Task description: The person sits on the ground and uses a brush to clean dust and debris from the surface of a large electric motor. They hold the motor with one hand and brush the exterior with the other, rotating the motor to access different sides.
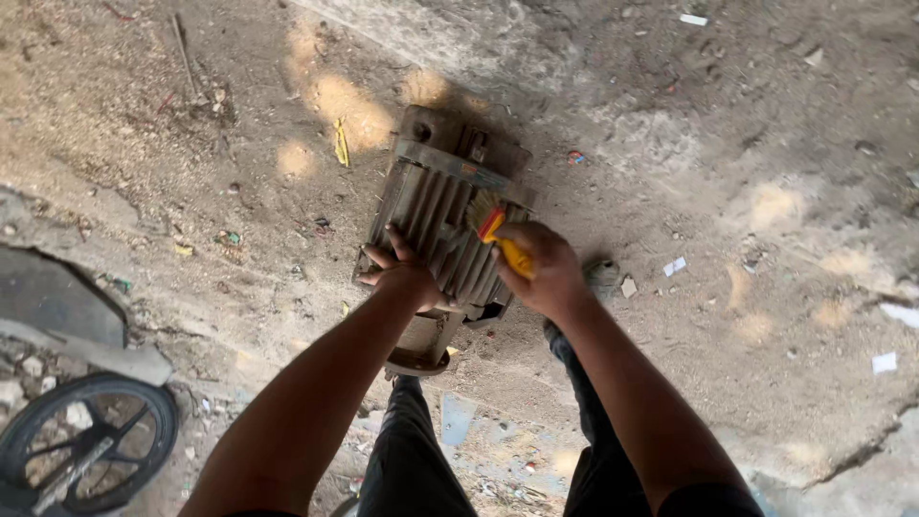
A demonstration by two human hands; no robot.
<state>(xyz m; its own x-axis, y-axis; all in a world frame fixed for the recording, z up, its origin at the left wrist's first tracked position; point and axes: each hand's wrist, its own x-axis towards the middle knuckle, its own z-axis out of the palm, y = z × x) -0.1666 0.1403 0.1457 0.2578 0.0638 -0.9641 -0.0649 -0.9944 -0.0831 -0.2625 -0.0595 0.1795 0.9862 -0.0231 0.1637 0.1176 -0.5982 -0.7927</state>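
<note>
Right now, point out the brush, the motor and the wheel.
brush (485, 213), head view, on its pale bristles.
motor (436, 206), head view, on its ribbed grey casing.
wheel (91, 445), head view, on a spoke inside the black tyre, lower left corner.

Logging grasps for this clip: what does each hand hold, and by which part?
Right hand grips a paintbrush by its yellow handle. Left hand rests flat on the ribbed motor housing, gripping nothing.

Dusty dirt ground (728, 287) carries a ribbed grey electric motor (445, 230); paper scraps (884, 362), a yellow wrapper (342, 143) and a black wheel (91, 445) lie scattered around it.
</note>
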